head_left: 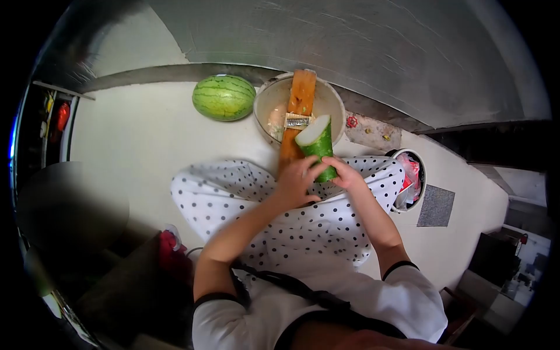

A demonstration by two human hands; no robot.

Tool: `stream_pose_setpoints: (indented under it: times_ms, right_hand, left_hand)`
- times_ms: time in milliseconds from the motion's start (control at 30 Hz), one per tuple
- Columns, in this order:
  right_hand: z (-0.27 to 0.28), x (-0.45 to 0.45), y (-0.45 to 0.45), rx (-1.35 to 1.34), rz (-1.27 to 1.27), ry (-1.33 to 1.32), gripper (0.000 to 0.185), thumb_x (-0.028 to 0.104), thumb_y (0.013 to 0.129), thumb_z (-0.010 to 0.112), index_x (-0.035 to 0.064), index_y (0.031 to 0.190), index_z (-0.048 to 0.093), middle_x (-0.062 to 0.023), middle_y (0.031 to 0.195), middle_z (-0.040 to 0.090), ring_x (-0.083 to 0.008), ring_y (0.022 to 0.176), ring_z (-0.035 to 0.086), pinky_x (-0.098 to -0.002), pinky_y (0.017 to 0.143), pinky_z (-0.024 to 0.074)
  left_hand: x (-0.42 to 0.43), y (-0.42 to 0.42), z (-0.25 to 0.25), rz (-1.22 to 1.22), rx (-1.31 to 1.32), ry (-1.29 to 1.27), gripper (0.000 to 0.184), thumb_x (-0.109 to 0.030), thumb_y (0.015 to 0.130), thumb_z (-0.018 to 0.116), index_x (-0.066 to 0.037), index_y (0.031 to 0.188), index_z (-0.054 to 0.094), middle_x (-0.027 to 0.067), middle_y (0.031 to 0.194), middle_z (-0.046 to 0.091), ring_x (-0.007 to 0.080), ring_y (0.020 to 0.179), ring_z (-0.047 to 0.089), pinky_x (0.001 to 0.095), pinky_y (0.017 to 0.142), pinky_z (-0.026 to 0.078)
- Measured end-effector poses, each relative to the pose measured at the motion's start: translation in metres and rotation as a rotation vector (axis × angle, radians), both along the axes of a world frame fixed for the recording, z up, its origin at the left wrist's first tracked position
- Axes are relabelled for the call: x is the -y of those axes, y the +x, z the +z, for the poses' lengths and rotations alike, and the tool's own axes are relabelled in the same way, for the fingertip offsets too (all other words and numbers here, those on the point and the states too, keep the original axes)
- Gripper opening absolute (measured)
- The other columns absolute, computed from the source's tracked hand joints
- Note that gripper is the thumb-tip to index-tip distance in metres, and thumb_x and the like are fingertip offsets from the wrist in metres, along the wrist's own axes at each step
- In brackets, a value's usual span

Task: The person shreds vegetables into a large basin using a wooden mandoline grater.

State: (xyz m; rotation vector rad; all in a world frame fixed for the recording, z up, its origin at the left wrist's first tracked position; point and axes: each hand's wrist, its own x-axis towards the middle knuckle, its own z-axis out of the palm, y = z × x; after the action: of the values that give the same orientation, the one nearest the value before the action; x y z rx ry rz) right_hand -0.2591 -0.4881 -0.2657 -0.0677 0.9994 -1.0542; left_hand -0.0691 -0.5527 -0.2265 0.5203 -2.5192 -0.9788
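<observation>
A cut piece of green-skinned winter melon [319, 147], its pale flesh facing up and left, is tilted over my lap. My right hand [345, 174] grips its lower right side. My left hand [294, 184] has its fingers and thumb spread, with the fingertips at the melon's lower left side; whether they press on it I cannot tell. Just beyond and left of the melon is a wooden grater board [301, 93] with a metal grating plate [298, 122]. The board slopes from my lap across a large basin [334, 105], where some pale shreds show. Its lower end is hidden by my left hand.
A striped watermelon [224, 98] lies on the floor left of the basin. To the right stands a lined waste bin [421, 181], near a grey mat [436, 206]. A grey panel [350, 41] rises behind. Dotted white fabric [233, 198] covers my legs.
</observation>
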Motion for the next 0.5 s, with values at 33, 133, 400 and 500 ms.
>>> stream_pose_setpoints:
  times_ms: [33, 133, 400, 500]
  right_hand:
    - [0.004, 0.002, 0.001, -0.004, 0.007, 0.011, 0.048, 0.021, 0.081, 0.059, 0.0064, 0.123, 0.041, -0.0083, 0.108, 0.055, -0.0192, 0.088, 0.059, -0.0337, 0.073, 0.0500]
    - [0.010, 0.007, 0.000, -0.102, 0.063, -0.012, 0.051, 0.017, 0.081, 0.059, 0.0045, 0.126, 0.038, -0.0086, 0.108, 0.054, -0.0181, 0.089, 0.058, -0.0315, 0.074, 0.0493]
    - [-0.026, 0.020, -0.009, -0.066, 0.011, 0.037, 0.075, 0.018, 0.079, 0.062, 0.0062, 0.136, 0.016, -0.0112, 0.116, 0.050, -0.0244, 0.101, 0.053, -0.0319, 0.082, 0.0455]
    - [-0.011, 0.025, 0.003, -0.493, 0.036, 0.065, 0.088, 0.021, 0.073, 0.070, 0.0050, 0.137, 0.013, -0.0110, 0.120, 0.048, -0.0253, 0.107, 0.050, -0.0326, 0.089, 0.0412]
  left_hand:
    - [0.002, 0.009, -0.013, 0.007, -0.004, 0.011, 0.088, -0.034, 0.052, 0.079, -0.010, 0.127, 0.038, 0.0152, 0.124, 0.041, 0.0314, 0.106, 0.046, 0.0421, 0.093, 0.034]
    - [0.003, 0.028, -0.073, 0.652, -0.005, 0.099, 0.085, -0.034, 0.059, 0.078, -0.005, 0.127, 0.035, 0.0170, 0.121, 0.043, 0.0297, 0.106, 0.047, 0.0407, 0.088, 0.038]
    - [-0.006, 0.025, -0.150, 0.523, 0.019, 1.664, 0.046, -0.023, 0.070, 0.073, -0.008, 0.109, 0.054, 0.0025, 0.091, 0.061, 0.0099, 0.074, 0.059, 0.0219, 0.062, 0.048]
    - [-0.012, 0.020, -0.149, 0.537, -0.024, 1.532, 0.042, -0.022, 0.070, 0.073, -0.008, 0.106, 0.057, 0.0017, 0.089, 0.062, 0.0091, 0.070, 0.059, 0.0211, 0.058, 0.048]
